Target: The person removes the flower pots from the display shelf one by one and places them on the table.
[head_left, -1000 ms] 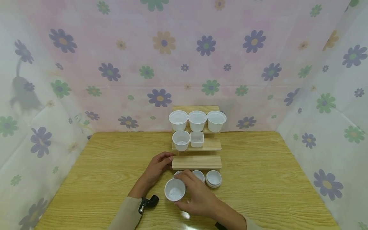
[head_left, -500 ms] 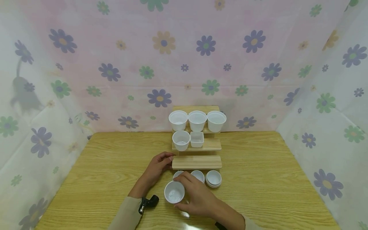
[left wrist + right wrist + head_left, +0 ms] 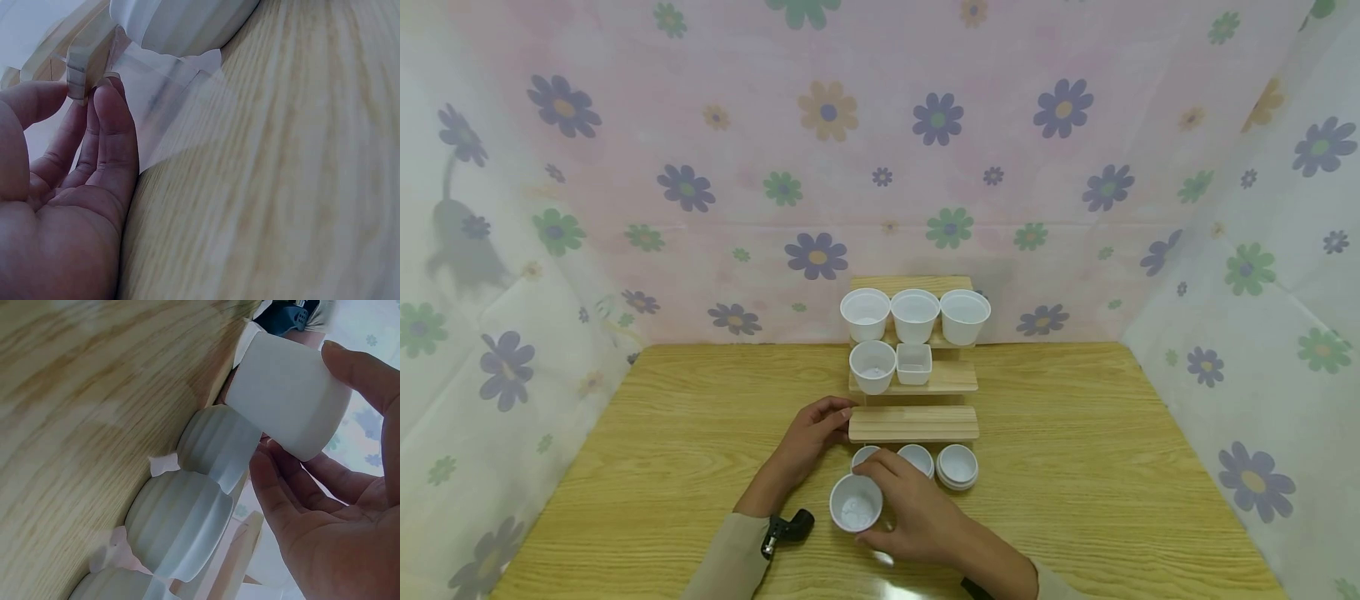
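Note:
My right hand (image 3: 917, 512) holds a smooth white plant pot (image 3: 856, 503) by its sides, thumb on one side and fingers on the other. In the right wrist view that pot (image 3: 287, 394) is above the table, close to a row of ribbed white pots (image 3: 178, 525). My left hand (image 3: 808, 433) pinches the left end of the lowest board (image 3: 913, 423) of a tiered wooden stand. The left wrist view shows the board's end (image 3: 87, 59) between thumb and fingers, beside a clear plastic support (image 3: 169, 106).
Three round white pots (image 3: 965, 317) line the upper tier. A round pot (image 3: 872, 367) and a square pot (image 3: 913, 364) share the middle tier. Before the stand, three small ribbed pots (image 3: 957, 467) stand on the wood-grain table (image 3: 1075, 450). Flowered cloth (image 3: 880, 150) surrounds the table's back and sides.
The pot in my right hand has shifted slightly nearer to me. My left hand stays at the board's end, and the pots on the stand have not moved.

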### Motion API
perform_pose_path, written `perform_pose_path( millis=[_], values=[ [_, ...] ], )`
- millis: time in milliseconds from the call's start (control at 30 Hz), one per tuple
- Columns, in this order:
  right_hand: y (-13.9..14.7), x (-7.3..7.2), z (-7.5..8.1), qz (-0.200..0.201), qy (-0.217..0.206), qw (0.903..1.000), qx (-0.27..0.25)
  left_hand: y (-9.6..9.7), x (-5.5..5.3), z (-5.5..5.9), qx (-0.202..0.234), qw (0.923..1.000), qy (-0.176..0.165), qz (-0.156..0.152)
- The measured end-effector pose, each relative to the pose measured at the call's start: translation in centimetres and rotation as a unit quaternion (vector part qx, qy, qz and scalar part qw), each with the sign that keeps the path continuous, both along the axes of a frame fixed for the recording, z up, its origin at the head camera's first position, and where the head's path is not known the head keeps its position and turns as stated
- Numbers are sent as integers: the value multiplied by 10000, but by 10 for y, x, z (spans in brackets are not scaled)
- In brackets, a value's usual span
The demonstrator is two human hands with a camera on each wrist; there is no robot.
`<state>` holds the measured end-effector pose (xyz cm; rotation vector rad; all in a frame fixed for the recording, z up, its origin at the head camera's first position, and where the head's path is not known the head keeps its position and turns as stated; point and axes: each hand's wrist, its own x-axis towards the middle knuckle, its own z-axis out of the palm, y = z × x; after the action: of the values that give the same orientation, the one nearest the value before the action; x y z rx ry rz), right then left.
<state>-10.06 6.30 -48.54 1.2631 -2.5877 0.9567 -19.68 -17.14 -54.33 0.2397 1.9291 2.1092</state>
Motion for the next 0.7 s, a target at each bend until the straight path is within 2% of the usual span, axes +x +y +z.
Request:
perform_pose_path(
  millis=[400, 700],
  values=[
    [1, -1, -4, 32, 325, 9994, 108, 0, -1, -1, 2, 10000, -13, 8],
    [1, 0, -3, 52, 346, 9993, 102, 0, 0, -1, 27, 10000, -19, 14]
  ],
)
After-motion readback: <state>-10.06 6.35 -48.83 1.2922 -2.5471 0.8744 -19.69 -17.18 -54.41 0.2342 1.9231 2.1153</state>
